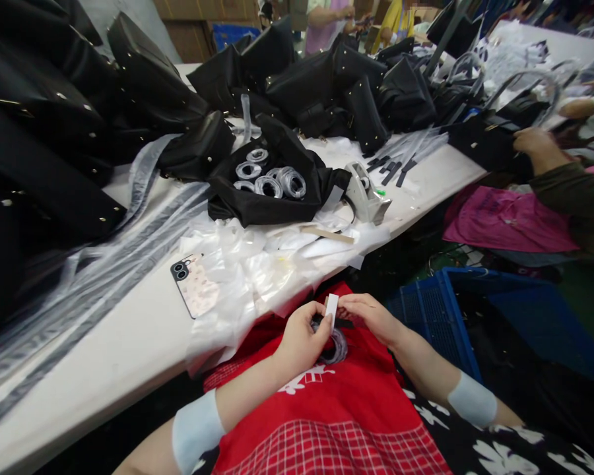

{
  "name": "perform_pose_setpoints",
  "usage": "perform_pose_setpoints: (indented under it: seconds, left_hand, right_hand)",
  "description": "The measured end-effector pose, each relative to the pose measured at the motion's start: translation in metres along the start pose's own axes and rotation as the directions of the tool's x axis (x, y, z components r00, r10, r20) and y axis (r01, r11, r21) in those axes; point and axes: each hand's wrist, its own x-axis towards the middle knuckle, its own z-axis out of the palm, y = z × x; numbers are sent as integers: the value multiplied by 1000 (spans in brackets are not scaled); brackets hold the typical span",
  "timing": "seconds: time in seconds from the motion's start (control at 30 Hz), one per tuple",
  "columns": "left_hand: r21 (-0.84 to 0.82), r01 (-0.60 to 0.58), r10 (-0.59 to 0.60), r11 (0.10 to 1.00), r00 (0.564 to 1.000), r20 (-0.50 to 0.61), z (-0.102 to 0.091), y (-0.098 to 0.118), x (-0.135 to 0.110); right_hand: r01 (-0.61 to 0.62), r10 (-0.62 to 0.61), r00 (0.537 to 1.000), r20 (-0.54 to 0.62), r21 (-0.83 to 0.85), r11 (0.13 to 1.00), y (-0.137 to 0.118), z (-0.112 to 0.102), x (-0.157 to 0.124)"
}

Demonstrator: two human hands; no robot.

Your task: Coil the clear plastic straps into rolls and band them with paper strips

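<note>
My left hand (301,336) is closed around a coiled dark strap (337,348) wrapped in clear plastic, held in front of the red apron (361,402). Its thumb presses against a small white strip (331,309) that sticks up between my hands. Fingers of my right hand (369,315) are bent together and pinch at the right edge of that strip. Part of the coil is hidden behind my left fingers. On the table, an open black bag (272,210) holds several similar plastic-wrapped coils (268,187).
A grey tape dispenser (365,194) stands beside the bag. Clear plastic bags (272,264) and a phone (198,287) lie on the white table (143,330). Long wrapped straps (103,310) and black handbags (317,82) surround them. A blue crate (426,303) stands right, below a co-worker's hand (539,145).
</note>
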Motion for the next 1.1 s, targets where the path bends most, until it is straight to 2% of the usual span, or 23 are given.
perform_pose_setpoints:
  seconds: [0.13,0.37,0.47,0.5,0.57,0.6,0.67,0.73,0.77,0.83,0.9,0.97,1.03,1.1]
  left_hand:
    - [2,-60,60,998,997,-49,2,5,-4]
    - [-39,-98,99,994,995,18,2,5,-9]
    - [-53,-108,110,993,993,38,1,5,-11]
    - [-49,-104,107,993,993,42,0,5,-10]
    - [-20,-72,73,997,995,71,-4,3,-7]
    - [-16,-35,36,999,992,118,-7,1,-5]
    - [-67,76,-59,995,971,231,-14,-4,2]
    - [-193,190,-129,962,948,291,-21,-7,11]
    - [-266,220,-141,938,947,289,-25,-8,16]
    - [-405,238,-134,883,954,270,-32,-6,25]
    - [-512,235,-102,827,956,273,-35,-1,32]
    - [-540,213,-80,815,963,259,-36,5,36]
    - [-510,182,-63,841,968,241,-35,9,39]
    - [-494,176,-49,852,965,259,-33,10,41]
  right_hand:
    - [-60,59,998,-18,-39,997,-1,-5,0]
    - [-195,193,980,40,37,980,4,-11,9]
    - [-209,209,975,72,-7,978,2,-10,10]
    - [-182,186,981,56,-67,981,1,-8,10]
    - [-64,59,998,-25,-320,945,-4,-3,5]
    - [14,-42,998,-47,-489,872,-7,0,1]
    - [182,-233,972,42,-759,625,-15,6,-7]
    - [334,-327,922,206,-850,407,-20,12,-15]
    - [385,-355,898,262,-857,342,-22,14,-18]
    - [427,-426,856,294,-866,260,-22,16,-21]
    - [433,-499,820,282,-875,217,-20,15,-20]
    - [440,-549,792,269,-874,206,-20,13,-18]
    - [438,-584,778,232,-867,239,-20,11,-17]
    - [423,-608,777,163,-851,312,-20,11,-18]
